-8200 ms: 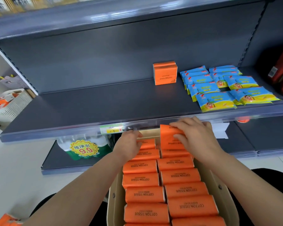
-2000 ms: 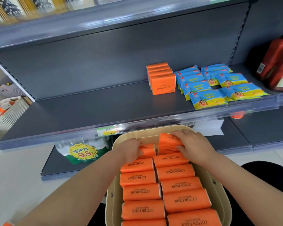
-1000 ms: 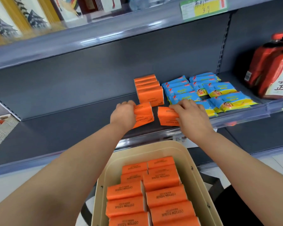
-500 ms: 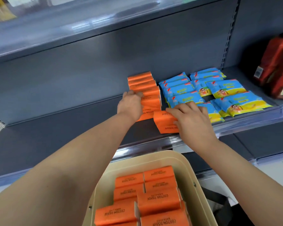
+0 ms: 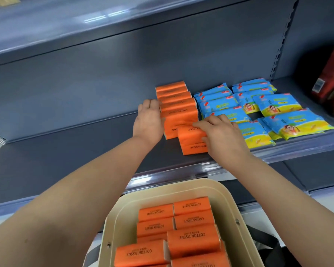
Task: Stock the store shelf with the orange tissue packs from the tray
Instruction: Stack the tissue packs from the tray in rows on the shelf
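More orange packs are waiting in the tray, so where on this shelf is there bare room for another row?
The dark grey shelf lies bare left of the row of orange tissue packs, from the left hand to the shelf's left end. Right of the row it is crowded: blue wipe packets fill it, and the right hand holds an orange pack.

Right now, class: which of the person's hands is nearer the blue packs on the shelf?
Right. The right hand lies against the blue packs, holding an orange pack. The left hand is beyond the orange row, on its far side.

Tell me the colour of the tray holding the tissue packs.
The tray is plain beige or cream, seen best in the head view.
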`<state>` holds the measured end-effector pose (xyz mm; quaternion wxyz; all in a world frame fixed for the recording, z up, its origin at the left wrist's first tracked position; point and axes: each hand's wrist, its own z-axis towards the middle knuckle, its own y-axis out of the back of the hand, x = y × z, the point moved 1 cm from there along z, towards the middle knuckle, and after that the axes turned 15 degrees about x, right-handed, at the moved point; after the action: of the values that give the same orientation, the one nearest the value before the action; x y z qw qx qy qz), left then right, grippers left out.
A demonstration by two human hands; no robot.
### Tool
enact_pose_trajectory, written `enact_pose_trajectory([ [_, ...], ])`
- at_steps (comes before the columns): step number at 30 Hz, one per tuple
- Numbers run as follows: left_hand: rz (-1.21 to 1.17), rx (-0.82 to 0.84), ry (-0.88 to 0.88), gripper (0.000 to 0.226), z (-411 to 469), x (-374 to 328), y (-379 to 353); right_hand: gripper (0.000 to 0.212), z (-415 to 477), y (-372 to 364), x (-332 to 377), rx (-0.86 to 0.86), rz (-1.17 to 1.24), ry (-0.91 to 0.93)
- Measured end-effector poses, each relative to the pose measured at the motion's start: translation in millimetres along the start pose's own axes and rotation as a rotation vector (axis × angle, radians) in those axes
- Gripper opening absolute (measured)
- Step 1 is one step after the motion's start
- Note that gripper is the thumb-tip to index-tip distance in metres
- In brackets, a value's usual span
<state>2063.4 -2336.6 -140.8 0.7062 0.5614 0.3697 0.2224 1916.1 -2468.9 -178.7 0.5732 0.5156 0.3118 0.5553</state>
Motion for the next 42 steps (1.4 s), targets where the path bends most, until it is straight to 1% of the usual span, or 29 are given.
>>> enact_pose_trajectory([
  [4,0.022,0.001,0.033,0.044,-12,19,11,0.054,26,-8,15,0.111,0.025,0.029],
  [7,0.016,0.014,0.047,0.045,-17,28,15,0.05,44,-11,20,0.094,-0.029,-0.003],
  [11,0.002,0.019,0.031,0.046,-20,31,16,0.043,57,-14,24,0.062,-0.072,-0.023],
  [15,-0.026,0.024,0.007,0.046,-25,30,11,0.041,61,-19,26,0.058,-0.103,-0.04],
  [19,-0.048,0.043,-0.022,0.046,-37,30,10,0.044,57,-19,28,0.069,-0.128,-0.049],
  [24,-0.06,0.045,-0.039,0.046,-60,29,17,0.053,41,-7,33,0.074,-0.127,-0.035],
  [28,-0.077,0.064,-0.034,0.044,-85,29,24,0.052,15,5,43,0.047,-0.126,0.008],
  [30,-0.075,0.097,-0.042,0.043,-100,29,23,0.048,-5,6,50,0.056,-0.115,0.047],
  [36,-0.074,0.261,-0.047,0.039,-147,35,7,0.035,-79,-1,67,0.212,-0.033,0.164],
  [39,-0.077,0.352,-0.061,0.037,-167,37,-6,0.029,-113,-6,70,0.376,-0.005,0.186],
  [42,-0.087,0.422,-0.058,0.037,-185,37,-18,0.032,-136,-10,75,0.506,0.011,0.22],
])
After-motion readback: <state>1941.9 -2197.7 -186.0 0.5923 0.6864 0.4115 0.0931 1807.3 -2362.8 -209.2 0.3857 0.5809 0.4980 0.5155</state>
